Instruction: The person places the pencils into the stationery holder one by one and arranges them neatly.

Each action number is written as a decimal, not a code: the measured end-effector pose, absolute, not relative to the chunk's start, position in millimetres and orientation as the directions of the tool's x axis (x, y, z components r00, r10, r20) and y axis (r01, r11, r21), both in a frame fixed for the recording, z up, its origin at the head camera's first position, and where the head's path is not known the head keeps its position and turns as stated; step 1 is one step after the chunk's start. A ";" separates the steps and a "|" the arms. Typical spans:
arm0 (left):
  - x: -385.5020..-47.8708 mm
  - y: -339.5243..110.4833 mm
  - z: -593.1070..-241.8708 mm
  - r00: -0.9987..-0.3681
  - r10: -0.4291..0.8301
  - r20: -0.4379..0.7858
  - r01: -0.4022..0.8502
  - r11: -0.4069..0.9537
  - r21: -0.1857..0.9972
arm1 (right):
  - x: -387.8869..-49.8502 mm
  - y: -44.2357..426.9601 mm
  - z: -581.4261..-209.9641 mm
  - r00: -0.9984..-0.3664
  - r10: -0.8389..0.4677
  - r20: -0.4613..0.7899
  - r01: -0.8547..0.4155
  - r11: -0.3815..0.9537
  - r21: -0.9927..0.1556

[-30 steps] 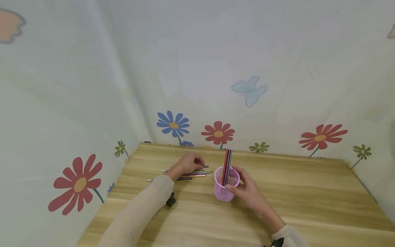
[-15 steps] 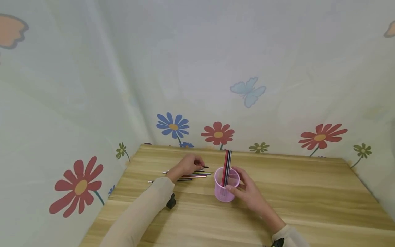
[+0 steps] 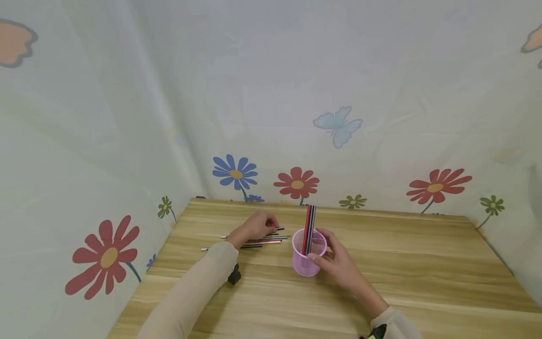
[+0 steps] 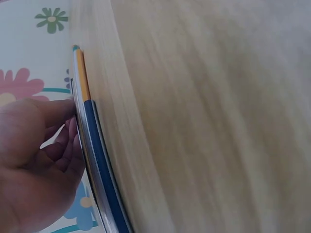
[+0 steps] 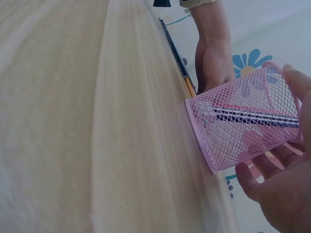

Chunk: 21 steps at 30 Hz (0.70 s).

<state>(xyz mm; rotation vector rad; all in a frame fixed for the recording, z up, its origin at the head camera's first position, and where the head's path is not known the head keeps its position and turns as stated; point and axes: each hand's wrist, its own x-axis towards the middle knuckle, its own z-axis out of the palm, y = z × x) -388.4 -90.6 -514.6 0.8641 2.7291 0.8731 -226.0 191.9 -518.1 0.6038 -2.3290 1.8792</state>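
My left hand [image 3: 256, 225] is over a loose group of pencils [image 3: 275, 242] lying on the table. Its thumb and fingertips pinch a dark pencil [image 3: 280, 229] at the far side of the group. In the left wrist view, the thumb meets the edge of the lying pencils [image 4: 99, 150]. To the right stands a pink mesh pencil cup [image 3: 304, 268], upright, with several red and black pencils [image 3: 310, 223] leaning in it. My right hand [image 3: 345, 270] holds the cup from its right side, thumb at the near rim and fingers behind.
Both hands work over a wood-grain table [image 3: 406, 263]. A pale curtain [image 3: 271, 94] printed with flowers and butterflies rises behind its far and side edges. A black wrist mount [image 3: 234, 274] hangs under the left sleeve.
The head view has shifted very slightly. Both hands, the cup and the pencils otherwise keep their places.
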 end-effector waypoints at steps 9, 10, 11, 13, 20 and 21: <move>-391.7 -92.7 -516.0 -0.794 0.607 0.038 0.524 0.652 0.549 | -226.7 191.1 -519.9 -0.922 -0.246 0.298 -0.342 0.160 -0.926; -391.7 -92.9 -516.3 -0.791 0.610 0.048 0.534 0.650 0.542 | -226.7 190.9 -520.2 -0.921 -0.247 0.301 -0.345 0.159 -0.925; -391.8 -92.8 -515.7 -0.788 0.612 0.060 0.542 0.645 0.538 | -226.8 190.7 -520.4 -0.920 -0.249 0.302 -0.347 0.161 -0.924; -391.8 -92.3 -513.2 -0.782 0.616 0.089 0.564 0.641 0.520 | -226.7 190.5 -520.4 -0.920 -0.249 0.303 -0.349 0.166 -0.922; -391.0 -89.0 -495.7 -0.777 0.606 0.172 0.593 0.611 0.525 | -226.2 189.9 -518.8 -0.916 -0.245 0.319 -0.363 0.165 -0.917; -390.6 -88.7 -493.5 -0.779 0.601 0.179 0.591 0.609 0.529 | -226.1 189.9 -518.8 -0.915 -0.246 0.320 -0.365 0.168 -0.916</move>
